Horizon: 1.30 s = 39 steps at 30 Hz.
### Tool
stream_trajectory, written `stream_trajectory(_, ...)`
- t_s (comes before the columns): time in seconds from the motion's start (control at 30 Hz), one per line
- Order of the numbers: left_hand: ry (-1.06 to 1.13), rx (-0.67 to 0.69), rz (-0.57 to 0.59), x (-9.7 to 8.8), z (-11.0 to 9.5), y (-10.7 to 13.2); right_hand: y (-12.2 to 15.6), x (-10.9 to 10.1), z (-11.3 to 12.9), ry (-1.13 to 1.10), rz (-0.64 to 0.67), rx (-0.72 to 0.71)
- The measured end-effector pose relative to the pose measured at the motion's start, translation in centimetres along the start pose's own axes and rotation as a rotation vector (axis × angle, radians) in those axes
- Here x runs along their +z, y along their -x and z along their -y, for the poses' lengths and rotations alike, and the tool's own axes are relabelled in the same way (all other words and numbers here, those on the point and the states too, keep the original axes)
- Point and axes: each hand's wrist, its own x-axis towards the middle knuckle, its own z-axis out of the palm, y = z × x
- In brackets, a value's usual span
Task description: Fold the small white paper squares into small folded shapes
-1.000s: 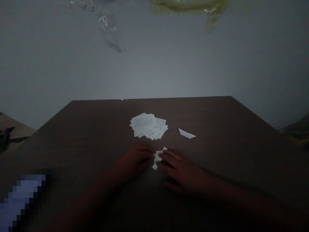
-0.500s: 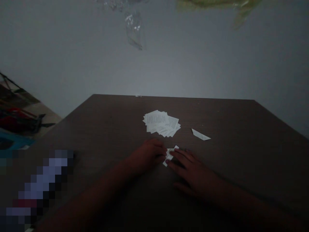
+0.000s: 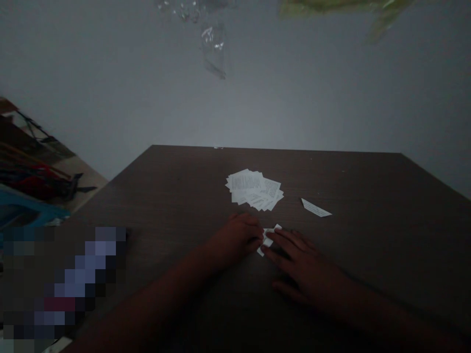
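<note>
A small folded piece of paper (image 3: 267, 241) lies on the dark table between my two hands. My left hand (image 3: 241, 235) is closed at its left side, fingertips pinching the paper's edge. My right hand (image 3: 294, 257) lies with fingers spread, the fingertips pressing on the paper's right part. Just beyond the hands sits a fanned pile of printed paper squares (image 3: 253, 189). To the right of the pile is a folded printed strip of paper (image 3: 315, 208), shaped like a parallelogram. My fingers hide part of the paper between them.
The brown table (image 3: 184, 181) reaches back to a grey wall (image 3: 312, 88). A clear plastic bag (image 3: 214, 49) and a yellowish sheet (image 3: 331, 7) hang on the wall. A pixelated dark object (image 3: 73, 279) is at the table's left, with red and blue things (image 3: 29, 206) beyond that edge.
The whole view has shifted so that things appear a little farther right. Both hands stay at the folded paper, with hardly any visible movement.
</note>
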Motion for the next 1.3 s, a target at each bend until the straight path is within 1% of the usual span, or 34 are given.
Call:
stream_trajectory(0.13, -0.004, -0.025, 0.026, -0.2, -0.2, 0.0, 0.0, 0.2, 0.1, -0.003, -0.025, 0.000)
stream_trajectory(0.23, 0.031, 0.005, 0.007, -0.5, 0.1, 0.3, -0.1, 0.0, 0.3, -0.003, -0.020, 0.019)
stream_trajectory(0.37, 0.074, 0.112, 0.014, -0.9, 1.2, 0.6, -0.6, -1.1, 1.0, -0.018, 0.077, 0.061)
stream_trajectory(0.47, 0.093, 0.119, 0.027, -1.2, 1.6, 0.6, -1.0, -2.0, 1.4, -0.030, 0.148, 0.071)
stream_trajectory(0.57, 0.096, 0.101, 0.039, -1.4, 1.6, 0.6, -1.1, -2.5, 1.6, -0.042, 0.171, 0.068)
stream_trajectory(0.83, 0.083, 0.067, 0.064, -1.9, 1.0, 0.8, -0.9, -2.4, 1.5, -0.010, 0.151, 0.054)
stream_trajectory(0.97, 0.065, 0.044, 0.075, -2.0, 0.5, 0.6, -0.6, -2.0, 1.2, -0.001, 0.093, 0.035)
stream_trajectory(1.13, 0.061, -0.005, 0.111, -2.3, -0.1, 0.5, -0.3, -1.5, 1.2, 0.043, 0.056, 0.034)
stream_trajectory(1.3, 0.069, -0.034, 0.131, -2.5, -0.8, 0.4, -0.3, -1.6, 1.2, 0.008, 0.088, 0.048)
